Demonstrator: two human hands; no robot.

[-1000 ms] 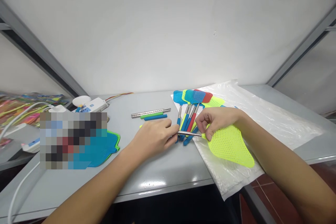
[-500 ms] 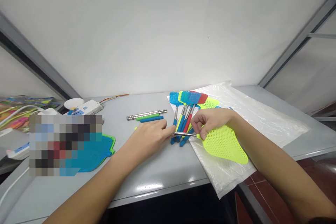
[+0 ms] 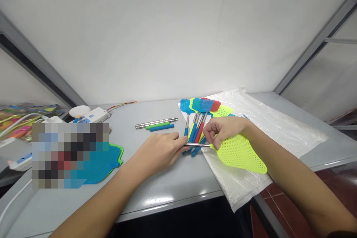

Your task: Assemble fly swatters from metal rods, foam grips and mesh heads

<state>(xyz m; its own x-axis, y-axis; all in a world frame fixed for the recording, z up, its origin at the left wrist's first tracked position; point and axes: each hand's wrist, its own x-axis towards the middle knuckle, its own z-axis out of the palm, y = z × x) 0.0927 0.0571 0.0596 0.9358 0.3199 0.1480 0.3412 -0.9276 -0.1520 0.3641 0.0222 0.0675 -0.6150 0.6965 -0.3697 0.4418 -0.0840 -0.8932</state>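
Because the right hand [image 3: 223, 131] only pinches the neck of a lime-yellow plastic fly swatter [image 3: 238, 154] while the left hand [image 3: 157, 152] grips its steel shaft [image 3: 196, 144], a slackened hold could drop it onto the clear plastic sheet [image 3: 279, 128] or knock the heap of swatters [image 3: 196, 106] just beyond. No brand or writing is legible; steel rods [image 3: 156, 123] lie farther along the tabletop [image 3: 167, 189].

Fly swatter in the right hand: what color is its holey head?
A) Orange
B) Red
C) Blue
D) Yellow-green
D. The right hand pinches the neck of a fly swatter whose holey head is bright yellow-green.
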